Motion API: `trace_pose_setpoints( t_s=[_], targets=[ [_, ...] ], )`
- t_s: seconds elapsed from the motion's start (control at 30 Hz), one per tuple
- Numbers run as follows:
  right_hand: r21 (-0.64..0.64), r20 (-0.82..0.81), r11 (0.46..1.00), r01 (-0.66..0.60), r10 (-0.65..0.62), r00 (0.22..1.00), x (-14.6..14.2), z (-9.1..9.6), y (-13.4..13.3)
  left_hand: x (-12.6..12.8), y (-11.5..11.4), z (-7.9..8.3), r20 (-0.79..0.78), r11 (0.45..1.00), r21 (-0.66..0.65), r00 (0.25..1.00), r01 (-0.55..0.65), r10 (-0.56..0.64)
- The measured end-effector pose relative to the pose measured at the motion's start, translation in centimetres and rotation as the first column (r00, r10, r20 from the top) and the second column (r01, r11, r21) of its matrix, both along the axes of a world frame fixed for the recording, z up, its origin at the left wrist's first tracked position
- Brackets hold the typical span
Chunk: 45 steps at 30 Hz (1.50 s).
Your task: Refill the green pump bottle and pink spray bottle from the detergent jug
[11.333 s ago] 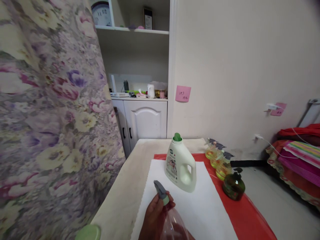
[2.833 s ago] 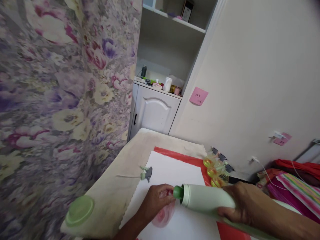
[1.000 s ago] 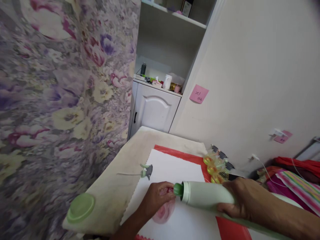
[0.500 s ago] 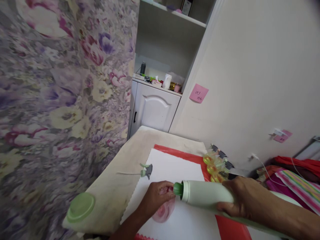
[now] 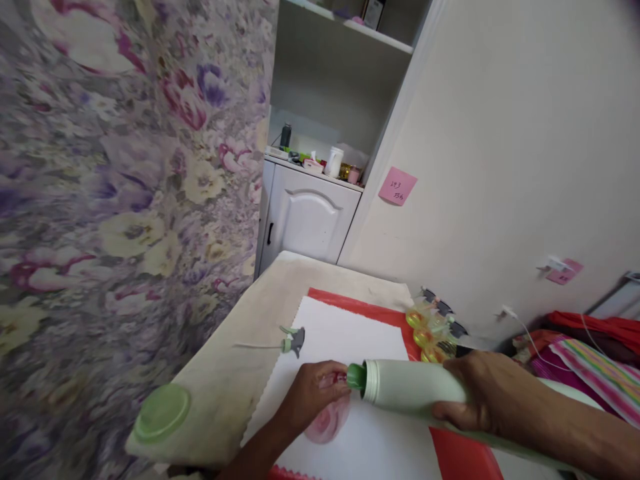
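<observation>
My left hand (image 5: 315, 392) is closed around the neck of a clear pink bottle (image 5: 327, 421) standing on white paper (image 5: 350, 330). In my right hand (image 5: 483, 393) is a large pale green bottle (image 5: 413, 387), tipped on its side. Its green spout (image 5: 355, 377) sits right at the pink bottle's mouth. Whether any liquid flows cannot be made out. Left of the paper's middle lies a grey and green spray head (image 5: 294, 342) with a thin tube. A round green cap (image 5: 163, 413) rests at the table's near left corner.
Yellow transparent bottles (image 5: 425, 333) with spray tops stand at the right back of the table. Red paper (image 5: 340, 301) shows under the white sheet. The cream table (image 5: 250, 333) ends near a floral curtain (image 5: 150, 167). A white cabinet (image 5: 310, 220) stands behind.
Almost nothing differs. Both hands and the two bottles hold the same places, with the green spout still at the pink bottle's mouth.
</observation>
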State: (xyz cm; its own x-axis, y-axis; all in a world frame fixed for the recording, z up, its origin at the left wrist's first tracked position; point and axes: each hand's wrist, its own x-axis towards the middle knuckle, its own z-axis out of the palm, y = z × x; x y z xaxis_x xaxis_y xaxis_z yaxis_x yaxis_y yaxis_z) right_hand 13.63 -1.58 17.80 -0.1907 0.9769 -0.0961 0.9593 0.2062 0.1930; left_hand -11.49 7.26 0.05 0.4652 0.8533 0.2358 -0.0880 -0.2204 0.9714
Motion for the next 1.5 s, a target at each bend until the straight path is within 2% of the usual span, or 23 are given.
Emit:
trace_pose_setpoints(
  t_s=[0.2, 0.93, 1.5],
  targets=[
    [-0.011, -0.017, 1.000, -0.001, 0.000, 1.000, -0.37, 0.16, -0.09, -0.14, -0.07, 0.33, -0.018, 1.000, -0.003, 1.000, -0.013, 0.013],
    [0.016, 0.000, 1.000, -0.012, 0.012, 1.000, -0.28, 0.32, -0.13, -0.11, 0.19, -0.26, -0.021, 1.000, 0.010, 1.000, -0.004, 0.005],
    [-0.022, 0.003, 1.000, 0.015, -0.015, 1.000, -0.85, 0.79, -0.21, -0.02, 0.13, 0.04, 0.014, 1.000, -0.019, 1.000, 0.005, -0.005]
  ],
)
